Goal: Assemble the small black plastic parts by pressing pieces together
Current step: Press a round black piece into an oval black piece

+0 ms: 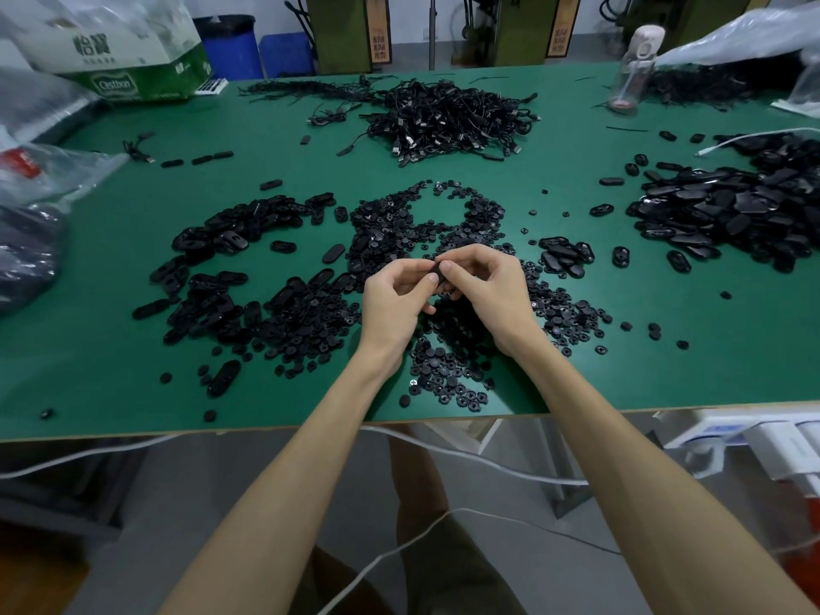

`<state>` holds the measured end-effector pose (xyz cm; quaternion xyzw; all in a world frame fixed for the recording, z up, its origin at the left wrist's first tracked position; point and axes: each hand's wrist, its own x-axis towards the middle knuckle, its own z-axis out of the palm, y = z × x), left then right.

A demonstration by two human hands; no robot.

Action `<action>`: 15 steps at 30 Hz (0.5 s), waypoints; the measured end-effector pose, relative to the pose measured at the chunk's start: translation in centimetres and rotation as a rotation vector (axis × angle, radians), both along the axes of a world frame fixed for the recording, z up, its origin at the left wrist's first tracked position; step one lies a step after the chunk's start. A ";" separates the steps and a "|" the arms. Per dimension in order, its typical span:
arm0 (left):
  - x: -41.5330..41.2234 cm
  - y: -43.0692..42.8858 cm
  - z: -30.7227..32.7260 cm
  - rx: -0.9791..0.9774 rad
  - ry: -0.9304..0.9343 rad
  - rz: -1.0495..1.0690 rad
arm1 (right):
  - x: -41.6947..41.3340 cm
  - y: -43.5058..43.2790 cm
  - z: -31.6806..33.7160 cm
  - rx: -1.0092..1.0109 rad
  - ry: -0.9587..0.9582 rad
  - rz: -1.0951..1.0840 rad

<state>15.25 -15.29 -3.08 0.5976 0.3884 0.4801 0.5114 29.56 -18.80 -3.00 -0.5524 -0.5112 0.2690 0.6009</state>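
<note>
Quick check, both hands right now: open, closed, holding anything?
Left hand: closed, pinching the small black part between the two hands.
Right hand: closed, fingertips gripping the same part from the other side.

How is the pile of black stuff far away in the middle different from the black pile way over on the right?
The far middle pile is tangled thin cables with plug ends; the right pile is flat oval plastic pieces. The cable pile looks stringy, with loose strands trailing left; the oval pile looks smooth and glossy. Both are black and sit on the green table.
</note>
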 end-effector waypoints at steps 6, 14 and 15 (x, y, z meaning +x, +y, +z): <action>-0.1 -0.1 0.1 -0.013 -0.001 -0.001 | 0.0 0.1 -0.2 0.001 0.018 0.018; 0.1 -0.1 0.2 -0.042 0.010 0.031 | 0.0 0.0 -0.1 0.004 0.036 0.048; 0.1 -0.1 0.2 -0.052 0.003 0.038 | 0.0 0.0 -0.1 0.005 0.038 0.055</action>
